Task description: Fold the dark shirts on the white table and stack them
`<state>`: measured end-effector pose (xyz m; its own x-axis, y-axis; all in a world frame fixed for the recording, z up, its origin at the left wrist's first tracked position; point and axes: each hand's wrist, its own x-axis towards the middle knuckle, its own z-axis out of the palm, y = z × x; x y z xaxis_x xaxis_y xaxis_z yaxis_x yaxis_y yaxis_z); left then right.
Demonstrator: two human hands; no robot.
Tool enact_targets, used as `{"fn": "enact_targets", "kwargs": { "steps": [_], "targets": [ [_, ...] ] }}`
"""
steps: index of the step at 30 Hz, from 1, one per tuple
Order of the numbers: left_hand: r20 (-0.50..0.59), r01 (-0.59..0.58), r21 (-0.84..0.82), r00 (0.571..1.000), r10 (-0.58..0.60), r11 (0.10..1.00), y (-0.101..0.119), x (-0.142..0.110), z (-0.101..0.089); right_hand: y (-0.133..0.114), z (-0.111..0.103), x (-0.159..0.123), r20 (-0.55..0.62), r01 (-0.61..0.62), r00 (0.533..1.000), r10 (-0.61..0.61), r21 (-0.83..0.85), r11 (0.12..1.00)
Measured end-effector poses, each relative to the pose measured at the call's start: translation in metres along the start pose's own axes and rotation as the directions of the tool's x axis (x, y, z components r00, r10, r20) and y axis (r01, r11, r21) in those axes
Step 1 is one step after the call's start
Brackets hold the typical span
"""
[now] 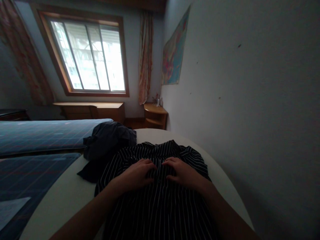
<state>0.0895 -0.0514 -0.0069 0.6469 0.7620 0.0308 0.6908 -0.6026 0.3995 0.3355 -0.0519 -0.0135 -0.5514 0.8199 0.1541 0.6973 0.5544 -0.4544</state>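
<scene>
A black shirt with white stripes (160, 206) lies spread on a round white table (62, 196), its collar toward the far side. Down its middle runs a front placket with a small button. On the shirt's left half rests my left hand (138, 173), fingers slightly bent and apart from the thumb. My right hand (182, 171) lies on the other half in a mirrored pose, fingertips near the placket. Neither hand appears to grip the cloth. Beside the shirt, at the far left of the table, sits a crumpled dark garment (110, 138).
Left of the table are mattresses with a blue plaid cover (50, 133) and a white sheet of paper (12, 208). A bare wall (250, 116) runs close along the right. Farther back stand a wooden desk (110, 105) and a corner shelf (155, 108) below the window.
</scene>
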Motion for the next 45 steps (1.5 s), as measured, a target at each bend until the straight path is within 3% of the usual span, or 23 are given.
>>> {"fn": "enact_targets", "kwargs": {
  "steps": [2,6,10,13,16,18,20,22,24,25,26,28,33,35,38,40,42,43,45],
  "targets": [
    [-0.055,0.075,0.112,0.996,-0.069,0.991,-0.014,0.002,0.004,0.008,0.005,0.001,0.007,-0.024,1.000,0.024,-0.048,0.999],
    [0.099,0.082,0.153,0.990,-0.097,0.985,-0.027,0.004,0.012,0.018,0.010,0.002,0.132,-0.088,0.987,0.092,-0.031,0.996],
    [0.220,0.069,0.070,0.972,-0.083,0.995,-0.024,0.002,0.010,0.016,0.007,0.002,0.280,-0.131,0.952,0.122,0.016,0.991],
    [0.349,0.100,0.004,0.932,-0.095,0.995,-0.019,-0.002,0.006,0.010,0.006,0.000,0.455,-0.168,0.884,0.113,0.083,0.982],
    [0.527,0.126,-0.169,0.850,-0.019,0.978,-0.016,-0.004,0.000,0.003,0.007,-0.005,0.617,-0.189,0.785,0.056,0.152,0.970],
    [0.559,0.158,-0.284,0.829,0.029,0.946,-0.017,-0.004,-0.004,-0.001,0.008,-0.006,0.661,-0.176,0.750,0.033,0.150,0.973],
    [0.429,0.147,-0.309,0.903,0.000,0.940,-0.020,-0.002,-0.007,-0.005,0.008,-0.006,0.648,-0.169,0.761,0.037,0.142,0.975],
    [0.168,0.068,-0.223,0.985,-0.030,0.972,-0.026,0.001,-0.007,-0.007,0.008,-0.004,0.541,-0.158,0.839,0.066,0.125,0.980],
    [-0.010,0.022,-0.088,1.000,-0.023,0.996,-0.033,0.003,-0.005,-0.006,0.008,-0.002,0.328,-0.107,0.942,0.076,0.076,0.991],
    [-0.020,0.028,-0.032,0.999,-0.029,0.999,-0.037,0.003,-0.003,-0.004,0.009,0.000,0.218,-0.076,0.974,0.066,0.040,0.996],
    [0.005,0.044,0.010,0.999,-0.044,0.999,-0.040,0.003,-0.001,-0.001,0.009,0.001,0.137,-0.051,0.989,0.050,0.004,0.999],
    [0.086,0.093,0.059,0.991,-0.098,0.994,-0.044,0.002,0.002,0.005,0.011,0.003,0.090,-0.034,0.995,0.037,-0.039,0.999],
    [0.274,0.135,0.030,0.952,-0.138,0.990,-0.037,0.001,0.002,0.014,0.011,0.004,0.243,-0.071,0.967,0.079,-0.039,0.997],
    [0.356,0.133,-0.009,0.927,-0.121,0.991,-0.030,0.000,0.000,0.011,0.009,0.003,0.332,-0.121,0.936,0.119,-0.016,0.993],
    [0.467,0.145,-0.073,0.879,-0.095,0.987,-0.022,-0.002,-0.003,0.002,0.004,-0.003,0.500,-0.212,0.849,0.169,0.030,0.977],
    [0.458,0.144,-0.119,0.886,-0.074,0.982,-0.022,-0.001,-0.004,-0.004,0.001,-0.007,0.582,-0.234,0.799,0.154,0.065,0.970],
    [0.283,0.101,-0.108,0.957,-0.066,0.989,-0.027,0.003,-0.004,-0.007,-0.001,-0.007,0.571,-0.196,0.815,0.102,0.106,0.975],
    [0.148,0.068,-0.074,0.987,-0.057,0.995,-0.031,0.006,-0.002,-0.007,-0.001,-0.006,0.517,-0.158,0.853,0.073,0.122,0.980],
    [-0.089,0.041,0.019,0.995,-0.040,0.999,-0.042,0.011,0.002,-0.002,0.000,-0.001,0.294,-0.067,0.955,0.032,0.111,0.992]
  ]
}}
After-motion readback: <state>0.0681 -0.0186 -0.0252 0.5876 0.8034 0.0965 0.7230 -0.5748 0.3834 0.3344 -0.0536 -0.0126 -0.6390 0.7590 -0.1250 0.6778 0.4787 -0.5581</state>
